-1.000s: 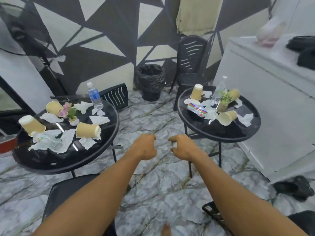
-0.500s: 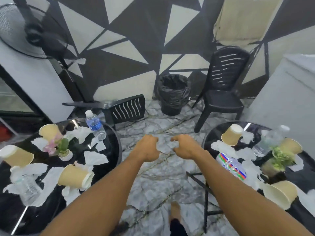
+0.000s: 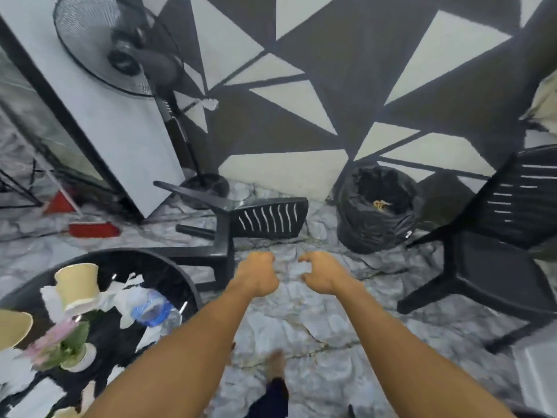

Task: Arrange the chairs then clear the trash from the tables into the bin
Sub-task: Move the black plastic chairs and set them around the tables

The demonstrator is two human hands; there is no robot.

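Observation:
A black plastic chair [image 3: 265, 220] lies tipped on its side on the floor just beyond my hands. Another black chair [image 3: 494, 257] stands upright at the right. The bin [image 3: 376, 218], lined with a black bag, sits by the wall between them. My left hand [image 3: 259, 274] and my right hand [image 3: 322, 274] are held out side by side above the floor, fingers curled, holding nothing. The round black table [image 3: 168, 267] at lower left carries paper cups [image 3: 77, 285], a water bottle [image 3: 150, 310], crumpled tissues and a small flower pot [image 3: 69, 348].
A standing fan [image 3: 120, 46] rises at the upper left beside a leaning white panel [image 3: 120, 131]. A red dustpan [image 3: 90, 229] lies on the marble floor at the left. A foot [image 3: 275, 363] shows below my arms. A white cabinet corner [image 3: 539, 375] is at the lower right.
The view has advanced toward the wall: the tipped chair and bin are closer, the right table has left the frame. My hands remain curled and empty in front of me.

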